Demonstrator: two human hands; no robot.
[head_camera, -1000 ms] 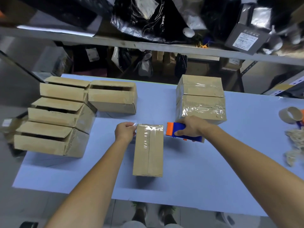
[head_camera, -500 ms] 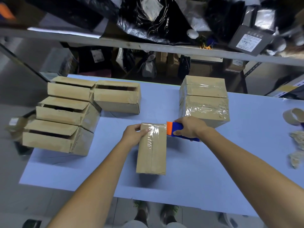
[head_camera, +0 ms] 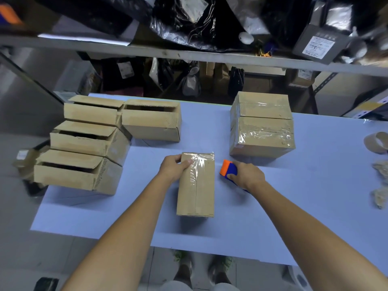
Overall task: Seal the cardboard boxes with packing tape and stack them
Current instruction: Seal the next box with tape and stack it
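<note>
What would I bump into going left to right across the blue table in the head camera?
Open cardboard boxes → left hand → taped box → tape dispenser → right hand → empty tape roll.

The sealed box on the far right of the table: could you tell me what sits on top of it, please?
A second taped box rests on top of the sealed box, forming a two-high stack. Both are closed, so their contents cannot be seen, nor what lies behind the stack.
</note>
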